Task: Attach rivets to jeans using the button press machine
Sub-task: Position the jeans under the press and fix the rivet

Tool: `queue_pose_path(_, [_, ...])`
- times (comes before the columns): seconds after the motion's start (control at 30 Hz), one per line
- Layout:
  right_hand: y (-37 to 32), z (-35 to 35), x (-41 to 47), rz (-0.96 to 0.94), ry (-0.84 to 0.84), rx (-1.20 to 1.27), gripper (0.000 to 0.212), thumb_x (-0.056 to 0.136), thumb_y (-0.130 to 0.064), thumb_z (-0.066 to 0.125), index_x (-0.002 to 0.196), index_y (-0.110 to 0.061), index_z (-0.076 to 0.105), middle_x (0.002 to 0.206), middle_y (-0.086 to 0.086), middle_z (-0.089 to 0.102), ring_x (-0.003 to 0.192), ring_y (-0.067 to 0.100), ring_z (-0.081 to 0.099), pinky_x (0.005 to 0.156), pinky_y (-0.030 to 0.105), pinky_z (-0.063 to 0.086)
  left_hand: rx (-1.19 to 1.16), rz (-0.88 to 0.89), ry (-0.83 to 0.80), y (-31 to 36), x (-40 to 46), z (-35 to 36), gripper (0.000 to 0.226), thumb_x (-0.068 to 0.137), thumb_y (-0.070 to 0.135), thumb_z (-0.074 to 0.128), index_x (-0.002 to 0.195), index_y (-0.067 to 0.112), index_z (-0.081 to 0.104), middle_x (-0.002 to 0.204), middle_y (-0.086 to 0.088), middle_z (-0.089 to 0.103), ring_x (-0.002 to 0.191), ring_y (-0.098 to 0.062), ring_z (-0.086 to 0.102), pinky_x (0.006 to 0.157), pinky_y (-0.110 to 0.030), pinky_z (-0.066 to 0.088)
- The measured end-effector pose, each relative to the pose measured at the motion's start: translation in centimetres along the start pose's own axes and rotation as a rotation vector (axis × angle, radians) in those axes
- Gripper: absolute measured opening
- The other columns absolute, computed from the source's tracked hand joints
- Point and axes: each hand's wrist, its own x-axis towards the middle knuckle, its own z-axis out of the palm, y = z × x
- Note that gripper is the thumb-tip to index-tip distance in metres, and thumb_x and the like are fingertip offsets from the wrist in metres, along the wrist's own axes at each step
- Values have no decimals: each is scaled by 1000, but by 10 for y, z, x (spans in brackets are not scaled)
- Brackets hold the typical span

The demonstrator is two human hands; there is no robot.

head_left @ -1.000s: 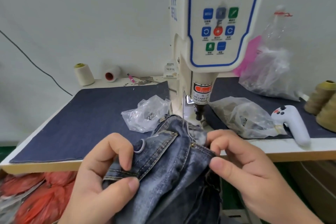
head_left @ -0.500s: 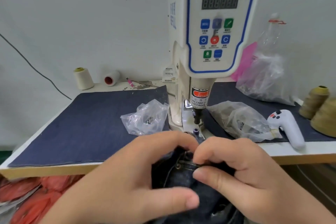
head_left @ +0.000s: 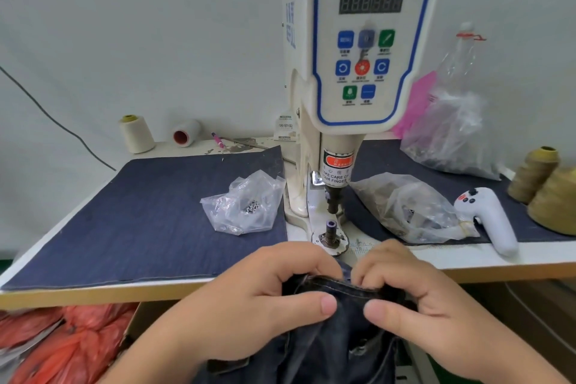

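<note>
While both hands bunch the jeans at the near edge of the surface, no rivet looks set yet; placing and pressing remain. Left hand and right hand each pinch a dark seam, fingers curled over, thumbs under. Just beyond, the press die stands bare.

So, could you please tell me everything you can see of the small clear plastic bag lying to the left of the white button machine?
The small clear plastic bag is thin, crinkled film, lying slumped and loosely open on the dark blue denim mat. A little cluster of small silvery metal pieces, probably rivets, sits inside near its middle. Its right edge comes close to the white button machine's base; whether they touch is unclear. Neither hand touches it.
</note>
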Motion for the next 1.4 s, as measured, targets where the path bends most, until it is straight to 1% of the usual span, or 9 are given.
queue_pose_path(0.1, [7,2,-6,111,22,144,22,77,-53,67,73,-31,64,81,-9,57,75,10,55,71,23,40,13,0,-56,0,1,1,12,94,25,65,104,20,67,108,-5,62,103,-24,60,98,-48,45])
queue_pose_path(0.23, [6,-5,-4,61,104,148,32,69,-66,73,68,-34,69,70,-9,57,63,10,55,62,22,40,166,156,-31,3,7,9,20,86,10,71,100,24,65,115,13,63,113,-14,57,101,-28,41])
queue_pose_path(0.37, [-2,-16,-3,-19,89,107,32,73,-69,70,67,-37,67,73,-13,52,63,8,53,61,19,40,226,176,-54,4,8,12,13,86,22,65,98,26,61,97,7,63,95,-6,56,87,-19,42])
queue_pose_path(0.6, [3,-15,3,63,40,124,15,71,-47,73,65,-37,64,67,-8,57,59,4,51,57,20,39,403,8,-117,-14,19,16,24,94,41,56,71,36,49,77,14,49,88,-1,47,93,-22,25])
queue_pose_path(0.83, [26,-18,0,179,-137,200,24,75,-57,69,74,-32,66,78,-4,56,72,14,52,69,28,41,-80,99,-62,-28,7,24,9,93,31,63,86,26,67,99,8,66,99,-12,56,95,-27,39])
queue_pose_path(0.97, [27,-6,0,74,-164,136,33,82,-63,64,80,-31,60,88,-7,59,93,17,53,83,31,43,-436,76,-44,-24,1,25,9,91,20,64,82,18,65,85,-7,58,79,-22,52,77,-31,40])
queue_pose_path(1.13, [25,-1,-3,84,-36,296,43,76,-71,67,68,-29,60,64,8,52,59,18,46,58,31,34,-227,-22,-93,-20,11,12,14,90,40,62,81,29,62,77,0,51,72,-15,43,68,-32,34])
queue_pose_path(1.27, [20,-9,3,-39,99,524,34,84,-50,73,72,-20,65,66,9,54,58,24,44,55,29,33,-233,-67,-40,-23,22,12,16,90,42,59,92,26,62,76,-2,50,68,-16,40,65,-26,34])
queue_pose_path(1.4, [27,-7,13,1,119,596,35,81,-48,76,75,-13,68,71,6,62,65,18,54,62,22,44,-44,-91,-59,-31,28,15,18,87,48,60,77,33,61,71,16,53,67,-3,47,66,-20,38])
